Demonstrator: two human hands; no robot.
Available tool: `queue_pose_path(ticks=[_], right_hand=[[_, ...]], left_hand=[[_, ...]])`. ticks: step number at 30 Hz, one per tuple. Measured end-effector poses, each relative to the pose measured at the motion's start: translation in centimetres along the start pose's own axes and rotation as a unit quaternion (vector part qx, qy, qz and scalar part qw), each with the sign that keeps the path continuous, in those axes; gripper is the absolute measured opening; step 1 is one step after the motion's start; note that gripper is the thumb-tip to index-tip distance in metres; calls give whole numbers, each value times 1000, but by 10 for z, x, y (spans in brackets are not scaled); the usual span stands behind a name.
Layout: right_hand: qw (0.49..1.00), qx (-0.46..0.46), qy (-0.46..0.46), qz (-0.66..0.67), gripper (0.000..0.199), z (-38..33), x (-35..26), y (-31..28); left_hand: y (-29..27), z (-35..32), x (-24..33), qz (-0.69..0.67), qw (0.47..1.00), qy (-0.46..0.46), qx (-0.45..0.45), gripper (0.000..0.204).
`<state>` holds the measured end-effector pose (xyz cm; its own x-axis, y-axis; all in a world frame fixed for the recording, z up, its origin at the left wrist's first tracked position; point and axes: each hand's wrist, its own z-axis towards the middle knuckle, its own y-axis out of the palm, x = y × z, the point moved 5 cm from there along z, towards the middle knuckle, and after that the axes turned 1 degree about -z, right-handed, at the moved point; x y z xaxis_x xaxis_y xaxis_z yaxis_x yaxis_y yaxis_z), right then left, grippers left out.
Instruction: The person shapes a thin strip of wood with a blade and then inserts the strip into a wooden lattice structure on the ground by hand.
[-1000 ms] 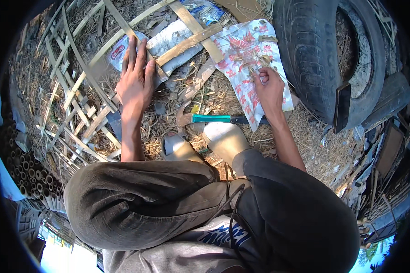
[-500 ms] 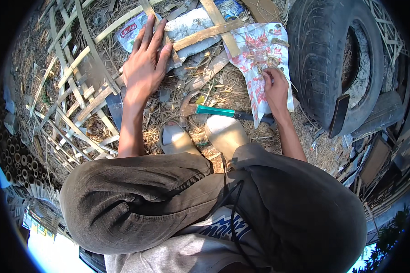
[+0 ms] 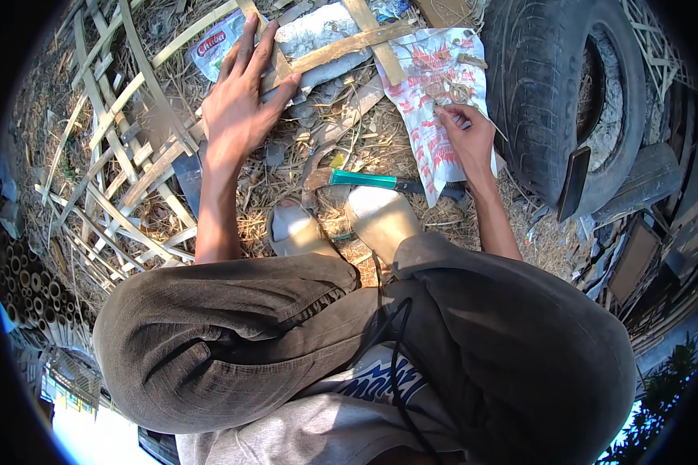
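Observation:
My left hand [image 3: 240,108] lies with its fingers stretched out on crossed bamboo slats [image 3: 318,57], pressing the left end of the frame. Beneath the slats is a rough white block [image 3: 314,31]. My right hand [image 3: 469,133] is over a white and red printed sheet [image 3: 423,85], thumb and forefinger pinched together. Whatever is in that pinch is too small to make out. Small brownish bits [image 3: 454,91] lie on the sheet beyond the fingertips. A hammer [image 3: 364,180] with a green and black handle rests on the ground between my hands, just past my sandals.
A tyre [image 3: 543,93] stands at the right, with a dark flat phone-like object [image 3: 574,184] leaning on it. Woven bamboo lattice [image 3: 124,132] covers the left side. Cut bamboo tubes [image 3: 35,283] are stacked at far left. A plastic wrapper [image 3: 213,50] lies beside my left hand.
My right hand's fingers have curled in more over the sheet. My left hand remains on the slats, and the whole view has shifted slightly.

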<state>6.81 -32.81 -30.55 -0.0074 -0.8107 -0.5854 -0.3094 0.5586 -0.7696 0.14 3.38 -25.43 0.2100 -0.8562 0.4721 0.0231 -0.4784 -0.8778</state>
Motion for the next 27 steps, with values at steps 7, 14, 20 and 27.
queue_pose_path(ticks=[7, 14, 20, 27], right_hand=[[1000, 12, 11, 13, 22, -2, 8, 2], [999, -1, -34, -39, 20, 1, -6, 9], [999, -6, 4, -32, 25, -1, -13, 4], [995, -40, 88, 4, 30, -10, 5, 7]], left_hand=[[3, 1, -2, 3, 1000, 4, 10, 72], [-3, -1, 3, -4, 1000, -1, 6, 74], [-3, -3, 2, 0, 1000, -4, 0, 75], [0, -4, 2, -1, 1000, -10, 0, 75]])
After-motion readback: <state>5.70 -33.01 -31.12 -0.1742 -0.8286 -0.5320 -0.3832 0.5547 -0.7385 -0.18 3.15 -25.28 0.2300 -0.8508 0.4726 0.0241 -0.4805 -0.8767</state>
